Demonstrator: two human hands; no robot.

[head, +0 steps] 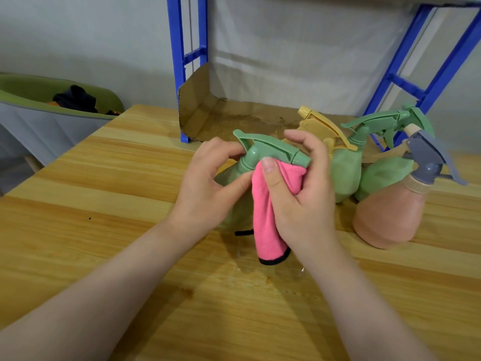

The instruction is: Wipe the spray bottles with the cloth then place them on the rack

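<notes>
The wiping step is on: the left hand [205, 183] fingers grip the green spray bottle [263, 155], the right hand [299, 194] fingers press the pink cloth [265, 217] under its nozzle, and next it likely needs lifting to the rack [187, 61] beyond them.

A pale wooden worktop [109, 230] is carrying it all: a pink spray bottle [385, 217] is sitting at the right, green bottles [346, 173] are crowding just behind it, and a blue rack [184, 74] lined with cardboard [208, 113] is standing at the back.

wooden table [104, 204] | grey wall [78, 35] — green-rimmed bin [39, 121] at left
</notes>
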